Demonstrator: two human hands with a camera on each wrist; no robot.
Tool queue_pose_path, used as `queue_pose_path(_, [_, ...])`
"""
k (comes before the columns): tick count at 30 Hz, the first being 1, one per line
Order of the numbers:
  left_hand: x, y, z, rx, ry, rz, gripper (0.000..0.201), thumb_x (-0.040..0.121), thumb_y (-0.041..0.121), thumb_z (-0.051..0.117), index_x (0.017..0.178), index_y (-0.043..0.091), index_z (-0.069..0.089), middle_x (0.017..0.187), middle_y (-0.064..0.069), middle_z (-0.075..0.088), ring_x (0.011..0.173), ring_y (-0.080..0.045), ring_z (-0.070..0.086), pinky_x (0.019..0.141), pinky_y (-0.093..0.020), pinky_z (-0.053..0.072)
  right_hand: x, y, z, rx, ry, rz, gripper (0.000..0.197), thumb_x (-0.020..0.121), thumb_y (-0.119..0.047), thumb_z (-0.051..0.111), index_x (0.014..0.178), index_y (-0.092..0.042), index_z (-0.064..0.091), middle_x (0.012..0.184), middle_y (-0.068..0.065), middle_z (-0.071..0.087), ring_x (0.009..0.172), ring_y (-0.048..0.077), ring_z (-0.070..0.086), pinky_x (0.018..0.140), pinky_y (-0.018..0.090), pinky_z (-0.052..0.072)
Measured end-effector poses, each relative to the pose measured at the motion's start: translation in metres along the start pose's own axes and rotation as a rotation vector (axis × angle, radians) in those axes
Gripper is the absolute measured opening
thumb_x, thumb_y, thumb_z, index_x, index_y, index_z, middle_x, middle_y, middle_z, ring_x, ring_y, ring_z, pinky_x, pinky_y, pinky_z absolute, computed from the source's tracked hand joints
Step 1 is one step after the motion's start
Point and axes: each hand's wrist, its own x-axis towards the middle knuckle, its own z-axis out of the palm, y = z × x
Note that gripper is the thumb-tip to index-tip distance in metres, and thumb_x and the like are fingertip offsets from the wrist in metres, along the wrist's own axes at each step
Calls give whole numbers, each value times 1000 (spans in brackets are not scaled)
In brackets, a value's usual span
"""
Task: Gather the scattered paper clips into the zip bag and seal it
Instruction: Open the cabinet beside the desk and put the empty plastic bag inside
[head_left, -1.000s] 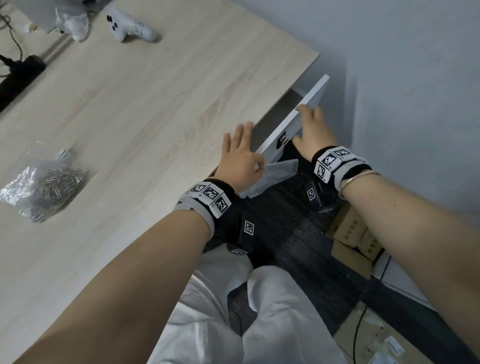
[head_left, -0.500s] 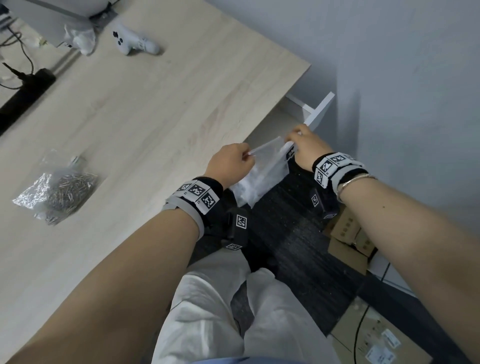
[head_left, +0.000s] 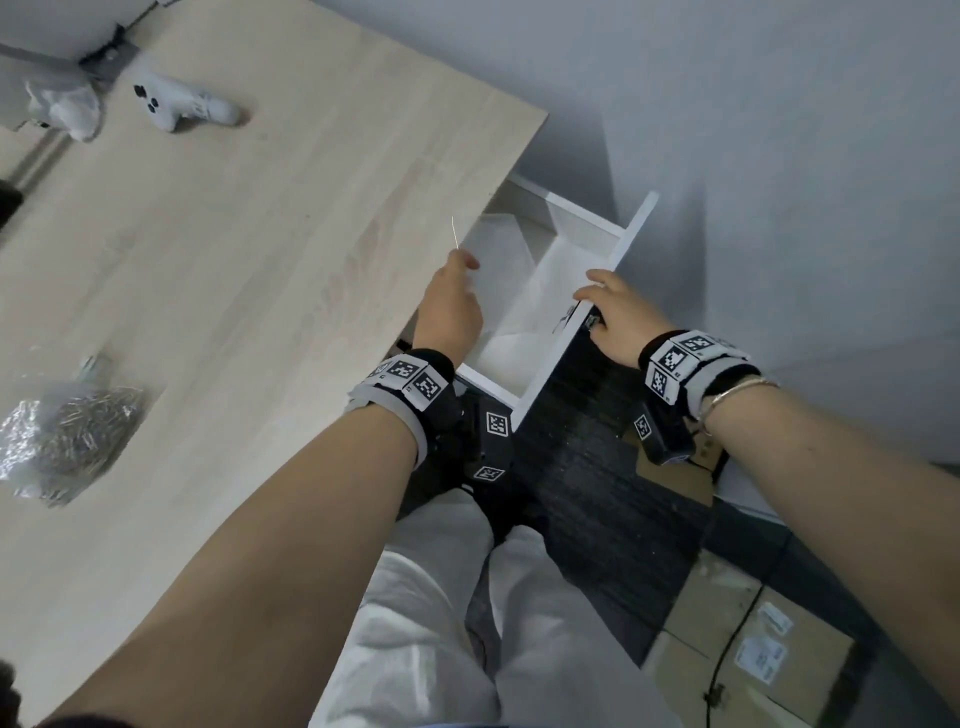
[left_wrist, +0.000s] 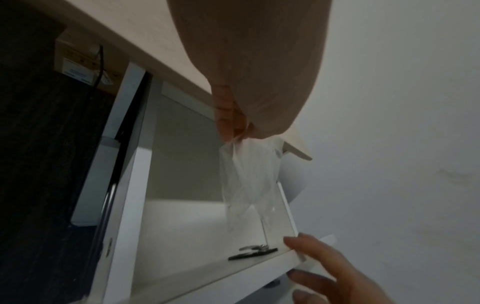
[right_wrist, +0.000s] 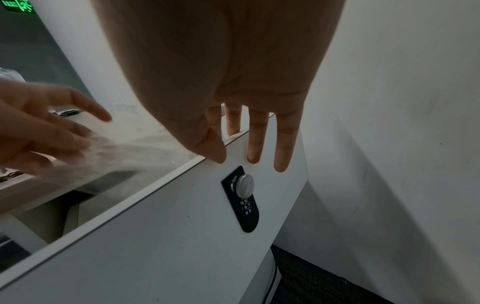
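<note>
My left hand (head_left: 462, 266) pinches the top edge of an empty clear zip bag (head_left: 496, 244), which hangs over the open white drawer (head_left: 631, 228) at the table's right edge. The left wrist view shows the pinch (left_wrist: 233, 133) and the bag (left_wrist: 249, 176) dangling into the drawer. My right hand (head_left: 592, 292) lies with straight fingers on the top of the drawer front (right_wrist: 161, 216), holding nothing; its fingertips (right_wrist: 253, 159) sit just above the black lock plate (right_wrist: 244, 197). A heap of silvery paper clips (head_left: 67, 431) lies in crinkled clear plastic at the table's left.
A white game controller (head_left: 176, 104) and a crumpled white object (head_left: 62, 104) lie at the far end of the wooden table (head_left: 234, 260). The grey wall (head_left: 779, 182) stands close on the right. Cardboard boxes (head_left: 753, 649) sit on the dark floor.
The right hand let go of the bag and moved onto the drawer front. The left hand carried the bag up and over the drawer, which now stands further open.
</note>
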Motion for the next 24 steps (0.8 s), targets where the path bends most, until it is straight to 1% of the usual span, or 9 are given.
queue_pose_path(2, [1, -6, 14, 16, -21, -36, 35, 91, 0, 40, 122, 10, 51, 124, -12, 53, 104, -27, 56, 86, -34, 47, -5, 0, 0, 20, -8, 14, 51, 89, -2, 45, 139, -12, 38, 157, 3, 11, 138, 24, 29, 108, 27, 27])
queue_pose_path(4, [7, -15, 31, 6, -71, -91, 36, 93, 2, 44, 128, 6, 49, 132, -13, 48, 112, -29, 55, 97, -39, 46, -8, 0, 1, 36, -6, 24, 53, 90, -3, 45, 141, -13, 35, 158, 0, 7, 136, 23, 32, 106, 25, 29])
queue_pose_path(8, [10, -25, 57, -84, -316, -231, 48, 93, 12, 51, 139, 6, 38, 127, -19, 54, 111, -33, 59, 96, -47, 50, -13, 0, 4, 53, 0, 31, 58, 89, -2, 44, 144, -15, 31, 158, -2, 2, 136, 20, 32, 105, 24, 30])
queue_pose_path(11, [5, -27, 62, 98, -477, -225, 55, 98, 31, 43, 146, 13, 27, 121, -15, 63, 101, -22, 62, 97, -36, 47, -19, 1, 8, 58, -8, 57, 63, 88, -1, 46, 146, -18, 25, 158, 0, -7, 134, 22, 34, 104, 26, 34])
queue_pose_path(15, [0, -21, 53, 248, -485, -156, 51, 100, 43, 27, 144, 19, 34, 144, -10, 46, 127, -31, 49, 109, -42, 36, -31, -4, 14, 141, 38, 115, 76, 89, -2, 45, 149, -16, 1, 157, 7, -12, 132, 31, 37, 101, 35, 42])
queue_pose_path(17, [-3, -16, 46, 314, -410, -94, 45, 100, 40, 28, 136, 18, 44, 133, -12, 56, 122, -32, 52, 99, -39, 43, -38, -9, 18, 170, 99, 164, 78, 89, -3, 44, 148, -14, -6, 157, 13, -3, 116, 32, 52, 89, 37, 49])
queue_pose_path(20, [-7, -7, 31, 346, -196, 73, 35, 100, 31, 33, 120, 14, 55, 112, -14, 63, 106, -33, 57, 79, -36, 43, -46, -15, 23, 92, 89, 252, 72, 89, -9, 44, 148, -10, 2, 134, 24, 45, 87, 27, 58, 69, 31, 48])
queue_pose_path(22, [-8, -5, 22, 395, -98, 178, 34, 98, 26, 36, 122, 13, 55, 115, -13, 60, 109, -32, 51, 85, -39, 41, -48, -20, 27, 50, 17, 257, 64, 89, -11, 43, 147, -10, 16, 111, 19, 60, 88, 30, 59, 73, 36, 51])
queue_pose_path(24, [-8, -6, 14, 465, -14, 229, 36, 96, 25, 38, 127, 15, 53, 123, -11, 56, 116, -33, 46, 94, -42, 36, -46, -26, 34, 113, -22, 228, 59, 87, -9, 43, 143, -8, 22, 103, 16, 61, 87, 31, 60, 75, 41, 53])
